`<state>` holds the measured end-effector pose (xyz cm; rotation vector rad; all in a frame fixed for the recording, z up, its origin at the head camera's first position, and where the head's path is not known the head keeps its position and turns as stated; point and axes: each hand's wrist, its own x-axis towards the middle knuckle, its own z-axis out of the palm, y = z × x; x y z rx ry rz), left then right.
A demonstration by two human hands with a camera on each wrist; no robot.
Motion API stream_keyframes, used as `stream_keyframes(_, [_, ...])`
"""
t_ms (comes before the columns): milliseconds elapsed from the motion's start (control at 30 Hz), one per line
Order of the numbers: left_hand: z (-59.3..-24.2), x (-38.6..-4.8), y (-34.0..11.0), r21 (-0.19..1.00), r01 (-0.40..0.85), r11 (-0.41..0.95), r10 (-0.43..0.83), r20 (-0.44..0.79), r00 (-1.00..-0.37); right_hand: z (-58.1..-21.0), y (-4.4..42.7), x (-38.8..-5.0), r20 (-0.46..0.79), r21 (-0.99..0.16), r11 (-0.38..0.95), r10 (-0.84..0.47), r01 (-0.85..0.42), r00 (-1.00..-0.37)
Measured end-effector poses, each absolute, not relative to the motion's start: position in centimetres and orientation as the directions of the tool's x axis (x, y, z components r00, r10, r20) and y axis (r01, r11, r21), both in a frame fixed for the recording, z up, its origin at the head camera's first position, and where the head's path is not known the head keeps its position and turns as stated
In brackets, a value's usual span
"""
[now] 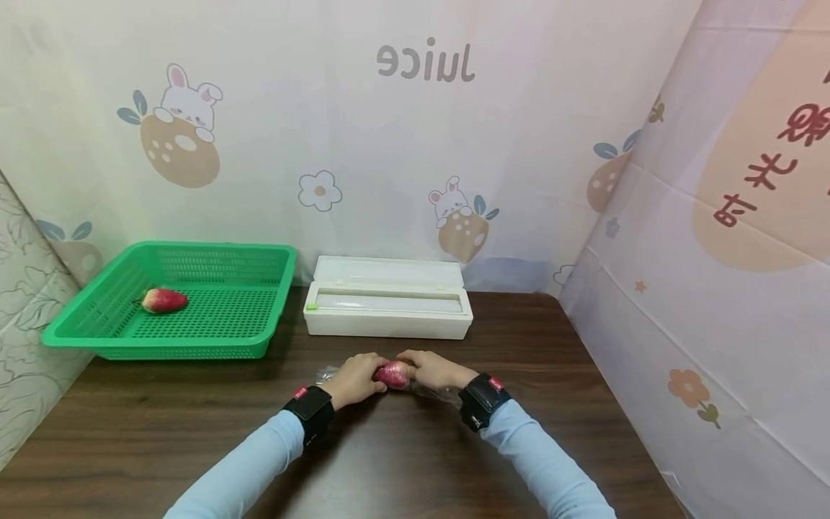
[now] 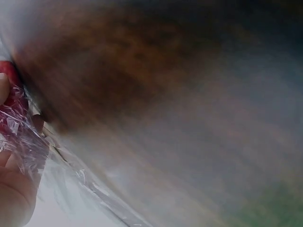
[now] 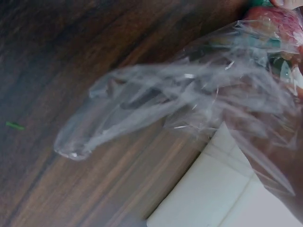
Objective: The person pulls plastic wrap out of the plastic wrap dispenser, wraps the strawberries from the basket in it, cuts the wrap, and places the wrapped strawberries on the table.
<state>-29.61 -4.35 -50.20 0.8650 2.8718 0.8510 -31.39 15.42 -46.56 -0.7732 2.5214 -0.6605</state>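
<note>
A red fruit (image 1: 393, 375) wrapped in clear film lies between the two hands at the middle of the table. From the left, my left hand (image 1: 353, 378) grips it with curled fingers; my right hand (image 1: 436, 370) holds its other side. Loose film (image 1: 439, 393) trails under the right wrist, and a little more sticks out beside the left hand. In the left wrist view, fingers press the crinkled film over the red fruit (image 2: 10, 113). A twisted tail of film (image 3: 137, 101) stretches away from the fruit (image 3: 274, 21) in the right wrist view.
Behind the hands stands a white film box (image 1: 387, 326) with its lid raised. At the back left, a green basket (image 1: 275, 317) holds another red fruit (image 1: 165, 300). A small green scrap (image 3: 14, 126) lies on the dark wooden table (image 1: 415, 461). Printed curtains border the table.
</note>
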Motion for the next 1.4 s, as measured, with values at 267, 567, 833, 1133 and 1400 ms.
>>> stream_keyframes(267, [-49.1,-29.4,-4.9,0.616,0.404,0.677,0.485,0.041,-0.874,-44.6,15.2,-30.4,-0.041,-0.413,0.758,-0.570,-0.506,-0.821])
stream_keyframes(567, [-47.7,-28.7,-6.5,0.834,0.259,0.487,0.556,-0.068,-0.828,-43.9,14.2,-27.1,0.098,-0.274,0.676,-0.688,-0.684,-0.719])
stream_keyframes(833, [-46.8,-28.4,-8.0,0.881,0.191,0.432,0.642,-0.151,-0.752,-44.6,14.3,-26.6,0.067,-0.335,0.699,-0.651,-0.632,-0.756])
stream_keyframes(1133, [-44.5,-25.9,-8.4,0.427,0.470,0.772,0.497,0.054,-0.866,-44.6,14.2,-26.7,0.129,-0.422,0.703,-0.579,-0.573,-0.805])
stream_keyframes(1400, [-46.8,-25.6,-9.1,-0.110,0.588,0.801,0.574,0.417,-0.705,-44.2,14.0,-26.3,0.136,-0.495,0.679,-0.555,-0.542,-0.821])
